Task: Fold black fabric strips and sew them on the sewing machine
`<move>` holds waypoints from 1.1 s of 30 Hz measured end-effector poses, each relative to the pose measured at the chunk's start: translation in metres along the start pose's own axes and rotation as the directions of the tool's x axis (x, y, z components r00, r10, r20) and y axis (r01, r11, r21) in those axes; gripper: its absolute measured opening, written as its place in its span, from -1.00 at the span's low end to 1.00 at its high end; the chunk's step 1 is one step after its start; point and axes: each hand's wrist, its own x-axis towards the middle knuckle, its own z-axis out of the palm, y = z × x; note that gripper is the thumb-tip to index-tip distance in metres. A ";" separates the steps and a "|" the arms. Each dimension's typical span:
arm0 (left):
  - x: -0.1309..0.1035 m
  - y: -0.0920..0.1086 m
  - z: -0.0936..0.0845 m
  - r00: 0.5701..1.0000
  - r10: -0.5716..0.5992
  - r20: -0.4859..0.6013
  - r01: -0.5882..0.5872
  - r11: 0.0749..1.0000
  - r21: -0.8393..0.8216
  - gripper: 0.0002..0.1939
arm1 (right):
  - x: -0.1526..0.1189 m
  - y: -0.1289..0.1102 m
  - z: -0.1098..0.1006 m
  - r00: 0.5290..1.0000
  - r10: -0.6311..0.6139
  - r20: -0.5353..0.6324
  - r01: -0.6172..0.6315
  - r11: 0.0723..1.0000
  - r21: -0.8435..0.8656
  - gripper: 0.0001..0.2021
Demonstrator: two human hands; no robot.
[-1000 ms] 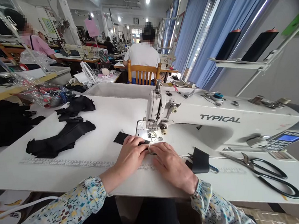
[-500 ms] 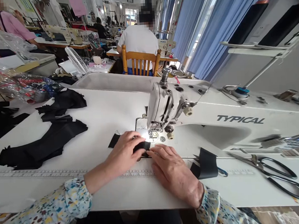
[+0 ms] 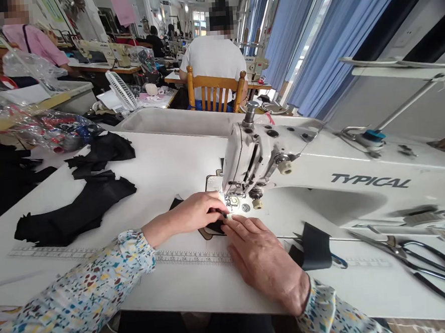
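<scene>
A small piece of black fabric (image 3: 214, 228) lies at the needle area of a white sewing machine (image 3: 240, 160), just in front of the presser foot (image 3: 230, 201). My left hand (image 3: 195, 213) pinches its edge between thumb and fingers, close to the foot. From the right, my right hand (image 3: 265, 254) has its fingers pressed together, with the tips gripping the fabric's near right edge; its thumb is mostly hidden. The two hands' fingertips almost meet. Part of the fabric extends left behind my left hand.
Black cut fabric pieces (image 3: 74, 208) lie on the left of the table. To the right are a folded black piece (image 3: 316, 246) and large scissors (image 3: 409, 255). A printed ruler strip (image 3: 198, 258) runs along the front. A person in white (image 3: 214, 56) sits ahead.
My left hand has shifted slightly right, its fingertips closer to my right hand's and bunching the fabric edge. My right hand keeps its place by the fabric. The view has turned a little left.
</scene>
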 end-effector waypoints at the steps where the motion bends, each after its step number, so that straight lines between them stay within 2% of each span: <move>1: -0.002 0.000 0.003 0.999 -0.014 -0.035 0.016 0.999 0.037 -0.74 | 0.000 0.000 0.000 1.000 0.003 -0.002 -0.003 1.000 0.002 -0.60; 4: -0.005 -0.003 0.006 0.997 -0.032 -0.070 0.038 0.995 0.087 -0.79 | -0.001 0.000 0.001 1.000 0.011 -0.010 -0.011 1.000 0.011 -0.60; 9: -0.004 -0.003 0.016 0.993 0.033 -0.113 -0.009 0.978 0.207 -0.77 | -0.001 0.000 0.000 1.000 0.013 -0.010 -0.013 0.999 0.036 -0.60; 12: -0.004 -0.002 0.022 0.985 0.099 -0.142 -0.065 0.972 0.225 -0.75 | 0.000 0.001 0.000 1.000 0.021 0.007 -0.021 0.999 0.050 -0.60; 14: -0.004 -0.007 0.016 0.972 0.127 -0.198 -0.076 0.966 0.246 -0.75 | 0.000 0.001 0.000 1.000 0.025 0.012 -0.026 0.998 0.052 -0.59; 15: -0.005 -0.013 0.010 0.961 0.105 -0.255 -0.035 0.963 0.266 -0.77 | 0.000 0.001 0.001 1.000 0.028 0.013 -0.029 0.998 0.049 -0.59; 17: -0.009 -0.029 -0.009 0.907 -0.007 -0.421 0.147 0.942 0.300 -0.80 | -0.001 0.001 0.001 0.999 0.034 0.013 -0.035 0.999 0.040 -0.60; 19: -0.016 -0.044 -0.031 0.786 -0.141 -0.601 0.373 0.885 0.280 -0.77 | -0.002 0.000 0.001 0.999 0.035 0.011 -0.036 0.999 0.030 -0.59; 21: -0.023 -0.049 -0.046 0.715 -0.159 -0.680 0.464 0.836 0.293 -0.74 | -0.003 0.000 0.001 0.999 0.032 0.005 -0.032 0.999 0.021 -0.59; 22: -0.027 -0.045 -0.048 0.714 -0.120 -0.690 0.463 0.820 0.337 -0.81 | -0.003 -0.001 0.001 1.000 0.029 0.002 -0.029 0.999 0.017 -0.58; 23: -0.029 -0.039 -0.047 0.744 -0.068 -0.664 0.416 0.826 0.381 -0.86 | -0.003 -0.001 0.001 1.000 0.026 0.000 -0.026 1.000 0.014 -0.59; 24: -0.031 -0.030 -0.043 0.796 -0.009 -0.605 0.325 0.850 0.415 -0.83 | -0.003 -0.001 0.001 1.000 0.025 -0.001 -0.025 1.000 0.011 -0.59; 26: -0.032 -0.010 -0.027 0.913 0.106 -0.394 0.056 0.924 0.378 -0.71 | -0.003 -0.001 0.001 1.000 0.023 0.000 -0.023 1.000 0.006 -0.59; 27: -0.032 -0.001 -0.017 0.947 0.149 -0.284 -0.049 0.942 0.331 -0.66 | -0.002 -0.002 0.002 1.000 0.022 0.001 -0.022 1.000 0.001 -0.59; 28: -0.031 0.005 -0.008 0.965 0.182 -0.191 -0.120 0.948 0.295 -0.62 | -0.002 -0.002 0.002 1.000 0.019 0.000 -0.019 1.000 -0.005 -0.60; 30: -0.028 0.011 0.007 0.972 0.226 -0.068 -0.198 0.936 0.292 -0.57 | -0.001 -0.002 0.002 1.000 0.014 0.000 -0.014 1.000 -0.012 -0.60; 33: -0.027 0.007 0.015 0.965 0.263 0.006 -0.246 0.892 0.379 -0.57 | 0.000 -0.001 0.000 1.000 0.022 0.010 -0.022 1.000 0.018 -0.60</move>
